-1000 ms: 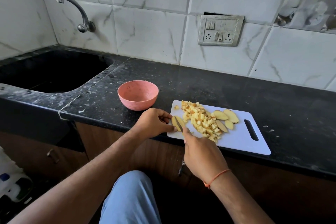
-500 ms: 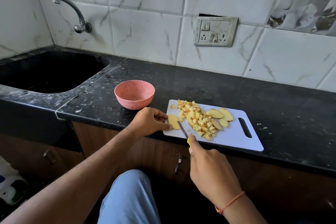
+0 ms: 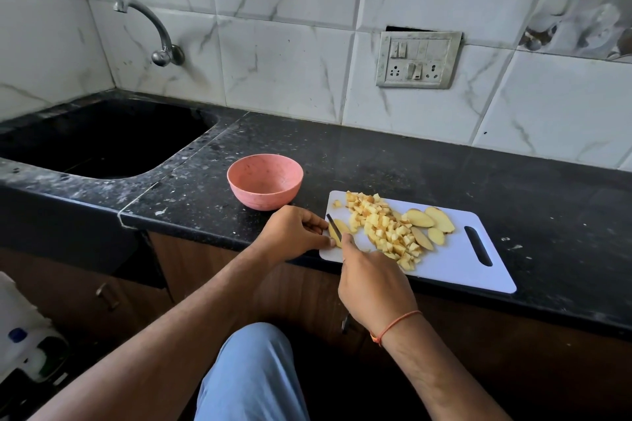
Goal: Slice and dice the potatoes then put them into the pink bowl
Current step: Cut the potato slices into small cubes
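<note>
A white cutting board (image 3: 455, 260) lies at the counter's front edge. On it sits a heap of diced potato (image 3: 383, 227), with several uncut slices (image 3: 429, 220) to its right. At the board's left end my left hand (image 3: 294, 232) pinches a potato slice (image 3: 338, 227) flat on the board. My right hand (image 3: 372, 284) grips a knife (image 3: 333, 225) whose dark blade lies across that slice. The pink bowl (image 3: 265, 184) stands empty on the counter, just behind my left hand.
A black sink (image 3: 102, 140) with a wall tap (image 3: 154, 29) takes up the left side. The black counter (image 3: 444, 167) runs to the right. A switch plate (image 3: 417, 60) is on the tiled wall. My knee (image 3: 253, 372) is below the counter edge.
The knife, which was drawn back from the slice half a second ago, is now down across it again. My left hand stays on the slice.
</note>
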Tool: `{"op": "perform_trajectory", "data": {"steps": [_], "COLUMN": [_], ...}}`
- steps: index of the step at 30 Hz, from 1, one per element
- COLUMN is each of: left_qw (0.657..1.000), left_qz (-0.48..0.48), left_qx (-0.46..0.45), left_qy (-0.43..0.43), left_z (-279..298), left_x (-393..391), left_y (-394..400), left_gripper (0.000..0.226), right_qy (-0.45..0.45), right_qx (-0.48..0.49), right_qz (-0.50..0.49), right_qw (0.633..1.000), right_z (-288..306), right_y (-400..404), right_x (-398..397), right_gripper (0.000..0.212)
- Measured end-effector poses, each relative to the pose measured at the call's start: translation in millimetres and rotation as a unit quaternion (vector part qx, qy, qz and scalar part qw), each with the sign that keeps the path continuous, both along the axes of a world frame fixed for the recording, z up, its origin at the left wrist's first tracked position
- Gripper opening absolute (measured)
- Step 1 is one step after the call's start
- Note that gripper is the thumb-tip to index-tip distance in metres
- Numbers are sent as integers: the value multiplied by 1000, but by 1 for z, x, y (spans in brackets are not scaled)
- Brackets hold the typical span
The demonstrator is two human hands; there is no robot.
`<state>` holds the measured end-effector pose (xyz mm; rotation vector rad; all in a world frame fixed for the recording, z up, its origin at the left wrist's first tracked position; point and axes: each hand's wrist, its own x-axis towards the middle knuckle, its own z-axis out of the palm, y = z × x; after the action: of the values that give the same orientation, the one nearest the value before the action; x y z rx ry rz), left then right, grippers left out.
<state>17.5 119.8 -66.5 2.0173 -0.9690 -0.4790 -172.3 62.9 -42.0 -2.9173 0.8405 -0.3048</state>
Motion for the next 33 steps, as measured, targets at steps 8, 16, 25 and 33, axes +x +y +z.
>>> {"op": "perform_trajectory", "data": {"steps": [8,16,25,33], "left_qw": [1000,1000,978,930], "left_qz": [7,10,-111,-230], "left_qx": [9,15,99,162], "left_qy": [-2,7,-145,-237], "left_z": [3,6,26,41], "left_x": [-2,-3,2,8], "left_y": [0,-1,-15,-21], "left_gripper": [28,31,74,63], "right_qy": [32,38,-51,-76], "right_qx": [-12,23,88,93], "right_qz": [2,5,-32,-30], "right_qw": [999,999,994,992], "right_z": [3,1,14,8], "right_y": [1,19,14,-9], "right_x": [3,-59,-90,-79], "right_gripper": [63,66,58,53]}}
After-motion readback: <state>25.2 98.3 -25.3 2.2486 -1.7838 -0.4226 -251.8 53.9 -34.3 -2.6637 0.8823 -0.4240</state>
